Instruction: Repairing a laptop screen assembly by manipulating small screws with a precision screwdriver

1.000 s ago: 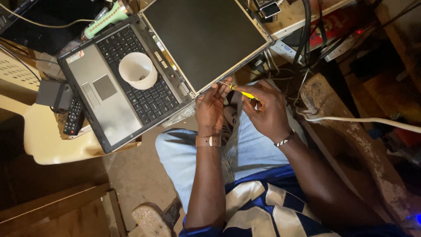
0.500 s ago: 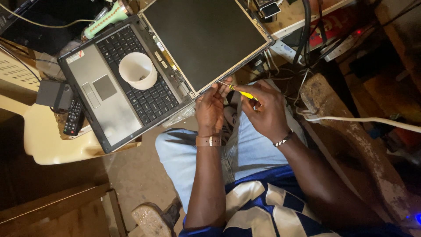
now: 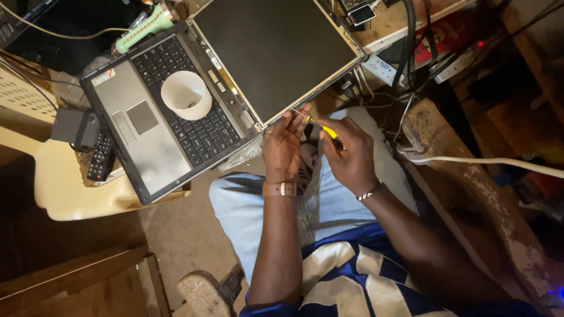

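gripping yellow screwdriver (image 3: 324, 130), right hand (image 3: 351, 157) at laptop screen (image 3: 276, 56) corner.

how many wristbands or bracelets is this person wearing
2. A brown strap sits on the left wrist, just below the left hand. A thin beaded bracelet sits on the right wrist, below the right hand holding the yellow screwdriver.

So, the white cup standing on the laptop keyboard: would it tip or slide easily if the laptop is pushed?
Probably yes. The white cup looks thin, empty and light, standing loose on the uneven keys of the laptop. The laptop itself overhangs the cream chair, so a shove could well topple the cup.
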